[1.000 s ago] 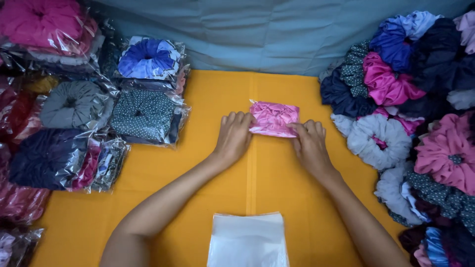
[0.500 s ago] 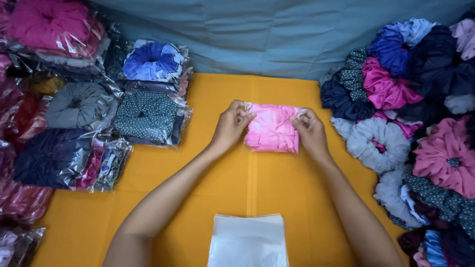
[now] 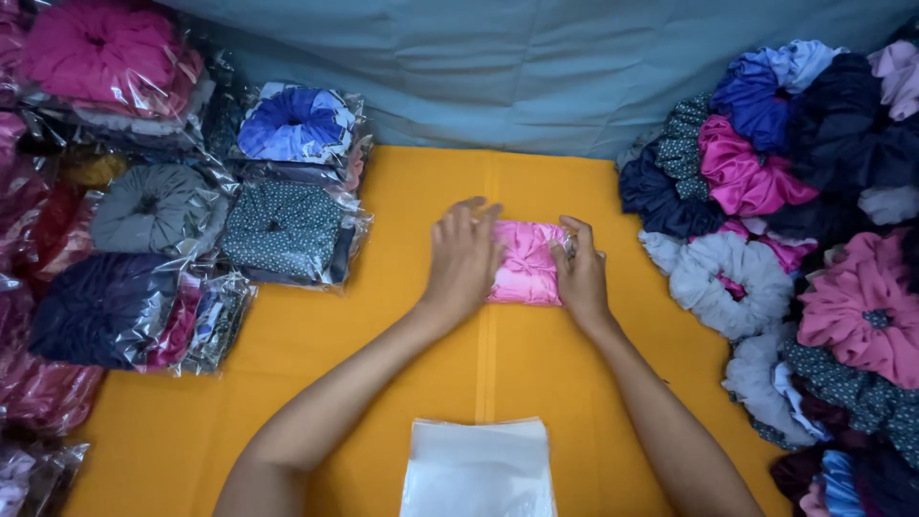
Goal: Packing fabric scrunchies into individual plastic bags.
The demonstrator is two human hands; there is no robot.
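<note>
**Pink scrunchie packet pressed flat on the orange cloth**

A wrinkled blue-grey sheet [image 3: 536, 67] hung across the back, and under my arms lay the smooth orange cloth [image 3: 383, 383] with a crease running down its middle. To my right sat a big loose heap of unwrapped scrunchies [image 3: 814, 249], all gathered, ruffled fabric: navy, dotted dark green, shiny magenta, pale grey, dusty pink. To my left were the bagged ones [image 3: 124, 220], squarish packets in crinkly clear film that caught the light, stacked in overlapping piles. Among them I could pick out a magenta packet [image 3: 105, 53] at the far corner, a blue-and-white one [image 3: 297, 124] near the sheet, a grey one [image 3: 153, 206], a dotted dark green one [image 3: 282, 230] at the edge of the pile, and a navy one [image 3: 100, 306] nearer to me.

At the near edge of the cloth lay a stack of flat, empty clear bags [image 3: 479, 469], milky and rectangular.

The pink scrunchie packet [image 3: 526, 263] sat in the middle of the cloth, just beyond the crease's midpoint. My left hand [image 3: 464, 258] lay flat over its left side, fingers spread and pressing. My right hand [image 3: 579, 273] was against its right edge, fingers curled onto it, holding it in place rather than lifting it.
</note>
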